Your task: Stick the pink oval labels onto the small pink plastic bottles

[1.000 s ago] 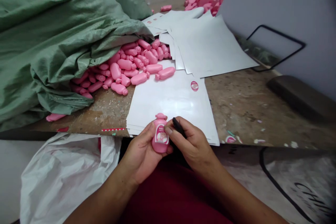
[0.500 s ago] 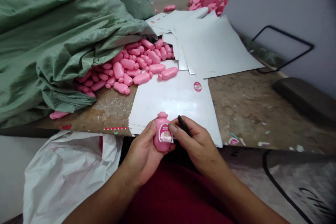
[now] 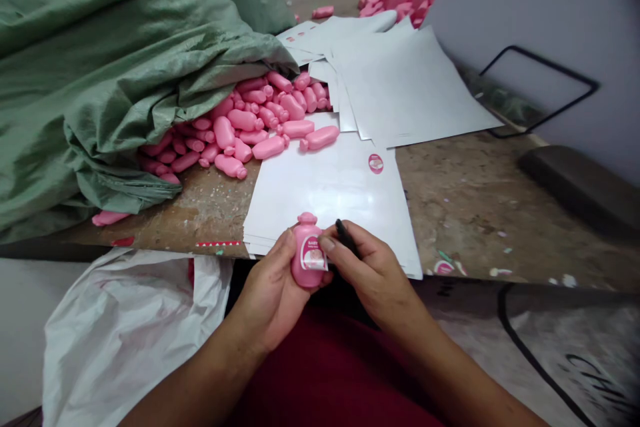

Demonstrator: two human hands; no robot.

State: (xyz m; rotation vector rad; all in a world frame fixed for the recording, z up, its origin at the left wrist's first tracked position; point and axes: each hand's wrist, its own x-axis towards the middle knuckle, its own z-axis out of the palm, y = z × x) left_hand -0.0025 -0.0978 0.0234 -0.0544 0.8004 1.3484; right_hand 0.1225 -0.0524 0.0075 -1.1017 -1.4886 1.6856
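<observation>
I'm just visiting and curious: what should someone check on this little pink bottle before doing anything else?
Pink bottle held securely in the left hand: ok.
Label on the bottle's front: ok.
Label edges pressed flat: cannot tell, too small to see.
Black tool held in the right hand: ok.
Spare round sticker on the white sheets: ok.
Loose pink bottles within reach: ok.

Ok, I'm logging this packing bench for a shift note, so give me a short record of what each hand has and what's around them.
left hand: holds a pink plastic bottle, upright
bottle label: pink and white, reads "BABY"
right hand: holds a slim black item, kind unclear; forefinger at the bottle
nearby: white sheets, loose pink bottles
around: green woven sack, white plastic bag
</observation>
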